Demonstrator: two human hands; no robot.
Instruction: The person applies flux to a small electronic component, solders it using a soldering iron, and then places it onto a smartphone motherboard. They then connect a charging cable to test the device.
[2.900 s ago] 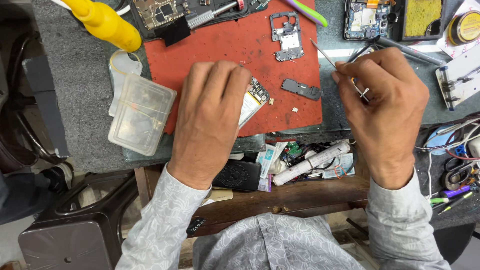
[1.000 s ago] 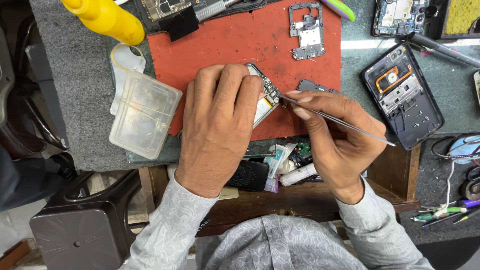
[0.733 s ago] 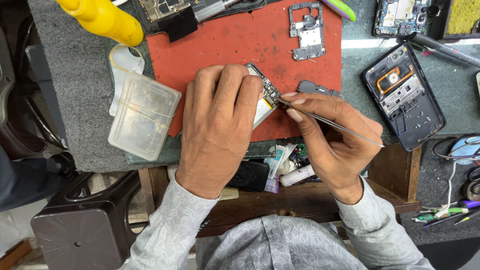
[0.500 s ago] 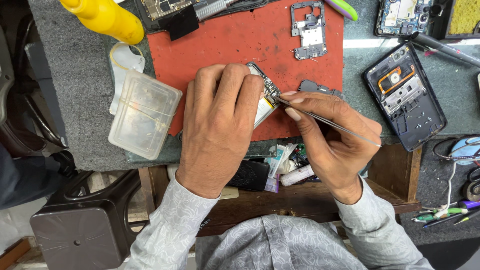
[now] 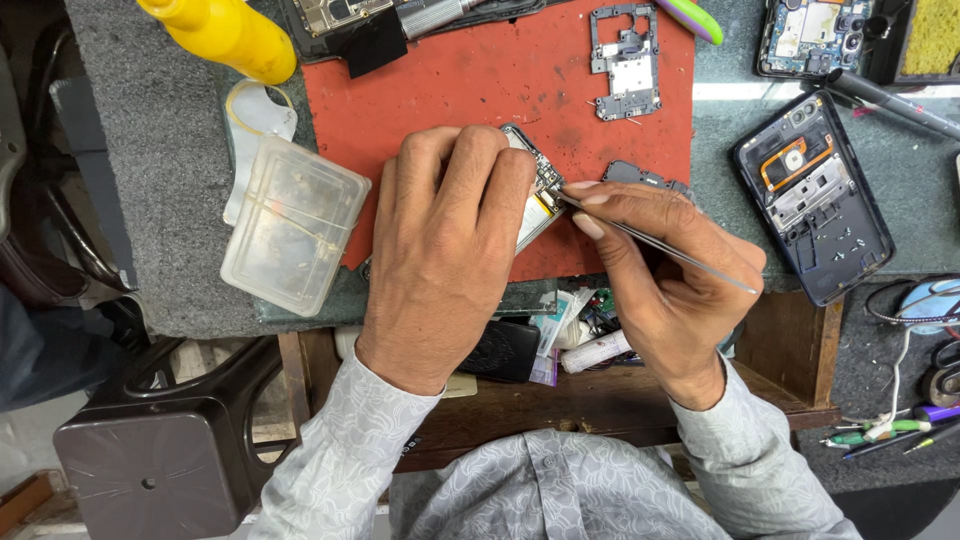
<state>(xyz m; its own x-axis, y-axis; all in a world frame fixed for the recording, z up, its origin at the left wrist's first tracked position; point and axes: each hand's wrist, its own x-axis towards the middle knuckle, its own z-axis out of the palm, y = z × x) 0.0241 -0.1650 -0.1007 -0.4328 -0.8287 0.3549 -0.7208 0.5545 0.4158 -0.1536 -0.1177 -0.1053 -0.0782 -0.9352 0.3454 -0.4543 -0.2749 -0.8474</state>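
Note:
My left hand [image 5: 445, 250] lies palm down over an opened phone [image 5: 540, 190] on the red work mat [image 5: 470, 85], pinning it; only the phone's upper right edge and its circuit board show past my fingers. My right hand [image 5: 660, 275] grips thin metal tweezers [image 5: 660, 245] like a pen, and their tips touch the board at the phone's right edge. A small dark cover piece [image 5: 640, 175] lies on the mat just behind my right fingers.
A clear plastic box [image 5: 295, 225] sits left of the mat, a yellow bottle [image 5: 225, 35] behind it. A metal phone frame part [image 5: 625, 65] lies at the mat's back. Another opened phone [image 5: 815, 200] lies at the right. A dark stool [image 5: 160, 450] stands lower left. Loose supplies fill the open drawer [image 5: 590, 345].
My right hand came in from the far right with the tweezers and set their tips on the phone's board. The view shifted right, showing the opened phone there. My left hand stayed put.

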